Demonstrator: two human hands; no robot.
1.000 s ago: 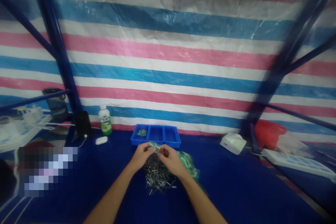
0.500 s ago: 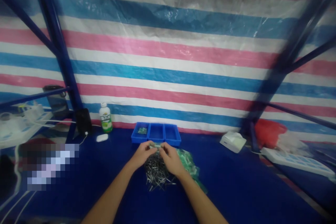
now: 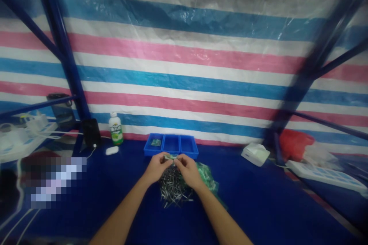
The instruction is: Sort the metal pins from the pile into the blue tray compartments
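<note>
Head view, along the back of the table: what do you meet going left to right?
Dark phone-like block → white-and-green bottle → blue three-compartment tray → white box → red bag

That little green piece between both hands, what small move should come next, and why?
Probably a short move forward to the blue tray. Both the left hand and the right hand pinch the little green piece just above the pile of metal pins, and the tray's left compartment already holds similar green bits. Whether the piece is finished is too small to tell.
</note>
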